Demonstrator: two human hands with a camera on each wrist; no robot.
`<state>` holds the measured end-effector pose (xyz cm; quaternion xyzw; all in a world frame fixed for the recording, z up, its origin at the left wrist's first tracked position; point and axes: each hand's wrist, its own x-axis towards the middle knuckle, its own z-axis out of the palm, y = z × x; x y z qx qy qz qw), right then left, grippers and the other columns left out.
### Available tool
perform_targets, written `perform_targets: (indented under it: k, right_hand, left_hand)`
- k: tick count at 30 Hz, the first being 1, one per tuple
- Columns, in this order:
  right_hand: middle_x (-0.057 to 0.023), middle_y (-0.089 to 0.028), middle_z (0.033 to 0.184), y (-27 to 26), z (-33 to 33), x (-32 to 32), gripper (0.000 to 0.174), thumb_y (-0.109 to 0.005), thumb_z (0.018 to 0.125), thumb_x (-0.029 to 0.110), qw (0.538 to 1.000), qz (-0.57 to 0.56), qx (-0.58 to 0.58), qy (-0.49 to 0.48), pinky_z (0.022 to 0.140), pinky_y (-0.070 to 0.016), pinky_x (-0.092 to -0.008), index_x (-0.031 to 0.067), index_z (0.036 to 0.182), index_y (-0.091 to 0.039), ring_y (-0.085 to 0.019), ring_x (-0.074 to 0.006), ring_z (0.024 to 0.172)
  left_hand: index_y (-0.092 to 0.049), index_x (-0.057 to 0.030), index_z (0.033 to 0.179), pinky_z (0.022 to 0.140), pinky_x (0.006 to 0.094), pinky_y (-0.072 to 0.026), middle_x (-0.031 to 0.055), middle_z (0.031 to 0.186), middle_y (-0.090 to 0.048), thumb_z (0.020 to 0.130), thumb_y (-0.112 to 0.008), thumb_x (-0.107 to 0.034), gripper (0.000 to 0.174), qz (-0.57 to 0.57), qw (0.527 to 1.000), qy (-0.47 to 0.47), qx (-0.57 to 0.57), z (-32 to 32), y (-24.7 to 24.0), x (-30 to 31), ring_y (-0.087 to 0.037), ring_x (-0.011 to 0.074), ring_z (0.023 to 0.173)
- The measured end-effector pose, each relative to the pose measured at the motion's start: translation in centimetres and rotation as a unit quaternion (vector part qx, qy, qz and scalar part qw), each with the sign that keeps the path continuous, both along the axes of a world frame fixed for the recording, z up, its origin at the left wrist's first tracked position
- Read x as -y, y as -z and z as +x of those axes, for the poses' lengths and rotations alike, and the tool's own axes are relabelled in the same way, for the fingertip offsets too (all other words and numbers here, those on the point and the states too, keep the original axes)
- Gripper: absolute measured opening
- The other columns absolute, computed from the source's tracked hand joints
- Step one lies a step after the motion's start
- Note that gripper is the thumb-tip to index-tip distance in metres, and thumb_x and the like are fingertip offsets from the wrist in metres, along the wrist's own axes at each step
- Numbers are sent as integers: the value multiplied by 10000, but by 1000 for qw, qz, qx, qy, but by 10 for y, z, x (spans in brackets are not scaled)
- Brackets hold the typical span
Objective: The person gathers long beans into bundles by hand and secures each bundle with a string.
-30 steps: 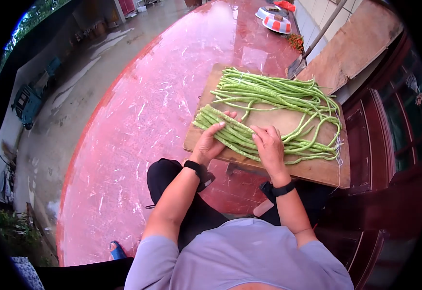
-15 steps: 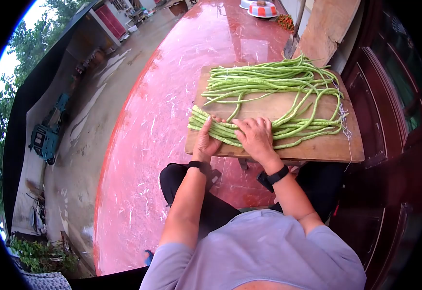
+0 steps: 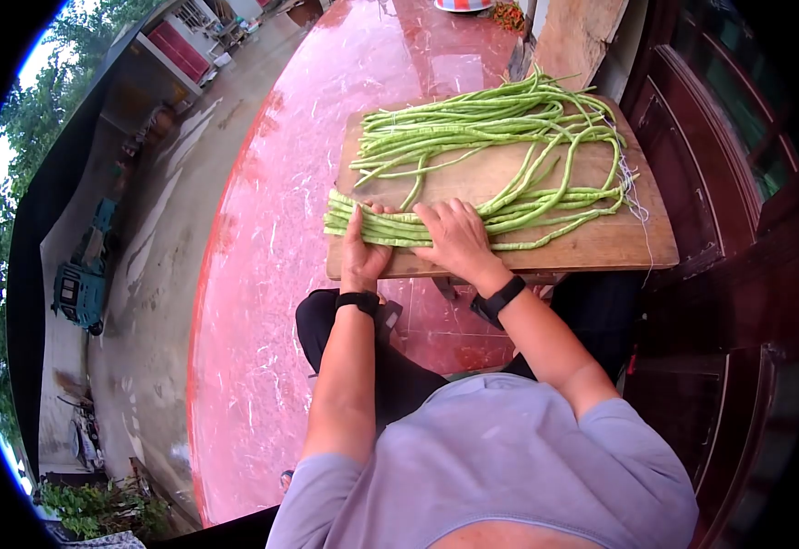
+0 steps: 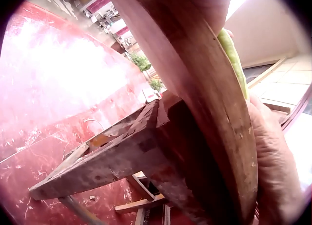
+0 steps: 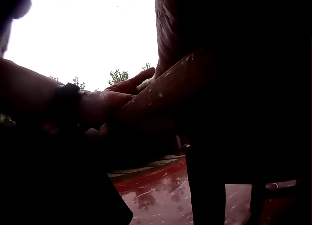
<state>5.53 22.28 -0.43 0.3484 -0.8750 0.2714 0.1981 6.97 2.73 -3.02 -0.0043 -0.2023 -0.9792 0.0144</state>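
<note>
Long green beans [image 3: 473, 114] lie in a bundle across the back of a wooden board [image 3: 637, 242]. Along the front edge a second bundle [image 3: 528, 212] runs left to right, its cut-looking ends at the left. My left hand [image 3: 364, 252] grips this front bundle near those ends, thumb over the top. Just right of it, my right hand [image 3: 459, 240] lies over the same bundle, fingers bent onto the beans; its fingertips are partly hidden. In the left wrist view a green bean [image 4: 233, 59] shows past the board's edge [image 4: 214, 84].
White string [image 3: 636, 197] trails over the board's right side. Under the board stands a wooden frame [image 4: 97, 169]. Dark red door panels [image 3: 683, 165] rise at the right, and a wooden sheet [image 3: 575, 41] leans behind. Red floor [image 3: 280, 220] extends to the left.
The head view has shifted, so the board sits further left and higher. My right hand has gone from pinching at the beans to lying flatter over them; my left hand keeps its grip.
</note>
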Motion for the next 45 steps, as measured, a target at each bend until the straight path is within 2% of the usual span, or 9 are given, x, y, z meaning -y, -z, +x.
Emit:
perform_targets:
  k: [8,12,22,26,31,35,38,42,45]
  right_hand:
    - [-116,-567,1008,-7,-5,25,762,-746,703,501,996,89,-14,-12,802,-406,-407,92,1291,-486,-527,-255,956]
    - [-110,-573,868,9,-13,28,660,-786,665,465,995,59,-81,-14,697,-446,-371,53,1103,-515,-554,-244,824]
    - [-127,-637,892,-7,-11,29,563,-769,689,415,998,-19,52,1,786,-499,-397,56,1033,-506,-630,-297,865]
    - [-119,-643,885,-11,-4,32,614,-769,686,422,993,39,106,14,777,-499,-404,43,1078,-487,-632,-302,856]
    - [-208,-553,1166,-20,8,12,657,-729,764,353,995,-47,52,-69,960,-400,-473,20,1257,-451,-529,-349,1096]
    - [-178,-565,1130,-47,2,-74,455,-678,808,218,990,-115,55,60,875,-482,-419,46,1195,-513,-557,-349,1033]
    - [-153,-553,1088,-54,-8,-170,374,-677,809,172,961,-40,10,272,783,-493,-427,60,1142,-547,-570,-328,991]
    - [-155,-569,1068,-37,-1,-274,303,-675,810,270,858,93,98,495,749,-486,-466,59,1005,-576,-598,-349,958]
    - [-129,-627,890,-23,5,-308,251,-659,817,267,870,70,157,462,710,-499,-434,46,909,-585,-640,-295,821]
  left_hand:
    - [-550,-59,1059,1000,426,-402,47,941,-581,896,-661,-283,298,54,998,-25,-8,-5,11,11,-535,235,985]
    - [-569,-62,1092,1017,436,-401,65,991,-620,891,-658,-347,359,21,999,-43,13,0,4,8,-546,242,1007]
    - [-445,-35,1318,1143,494,-256,124,1338,-514,906,-619,-376,562,-123,988,-14,-92,9,-8,-8,-391,333,1326]
    - [-496,-37,1217,1107,473,-333,109,1176,-598,899,-651,-187,385,-129,990,-47,12,4,-4,-5,-470,322,1267]
    - [-540,-34,1038,1058,461,-409,76,966,-622,878,-624,-45,181,-80,993,-63,62,5,-5,-4,-566,268,1143]
    - [-535,-34,1029,1059,452,-409,77,955,-617,868,-616,-26,181,-19,998,-45,37,3,3,0,-589,251,1045]
    - [-526,-38,1038,1057,449,-410,78,952,-614,865,-606,-18,192,-9,999,-42,32,3,-1,-1,-590,244,1008]
    - [-511,-44,1055,1056,448,-410,76,951,-610,866,-599,-21,210,1,999,-33,24,3,-1,-2,-586,242,1010]
    - [-510,-46,1062,1057,448,-408,73,960,-610,867,-597,-27,214,-8,999,-31,13,3,1,0,-582,239,1017]
